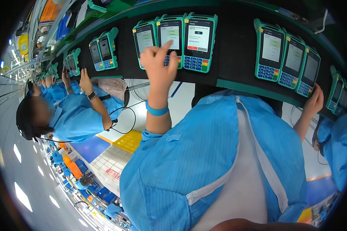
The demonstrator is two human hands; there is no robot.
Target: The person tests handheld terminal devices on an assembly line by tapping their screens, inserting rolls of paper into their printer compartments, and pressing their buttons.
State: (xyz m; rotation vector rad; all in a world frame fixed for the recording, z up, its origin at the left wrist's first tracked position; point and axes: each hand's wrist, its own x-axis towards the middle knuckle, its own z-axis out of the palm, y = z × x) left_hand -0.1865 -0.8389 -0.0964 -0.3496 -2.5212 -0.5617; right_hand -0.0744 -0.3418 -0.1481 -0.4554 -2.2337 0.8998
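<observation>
Before me, a row of three green-cased payment terminals stands on the black bench: a left one (pixel 144 38), a middle one (pixel 169 32) and a right one (pixel 197 38), the last with a red button on its lit screen. My left hand (pixel 158 63), a blue band on its wrist, is over the middle terminal, index finger extended at its screen and thumb apart; contact is unclear. It covers part of the left and middle keypads. Farther right stand three more terminals (pixel 270 54). My right hand (pixel 315 101) rests with fingers extended against the lower right edge of the outermost terminal (pixel 309 73).
The black bench surface (pixel 235 50) has a green front edge (pixel 254 87). More terminals stand at the left (pixel 104 50) and far right (pixel 338 92). A co-worker in blue (pixel 79 115) holds hands near the left terminals. Cables (pixel 133 115) hang below the bench.
</observation>
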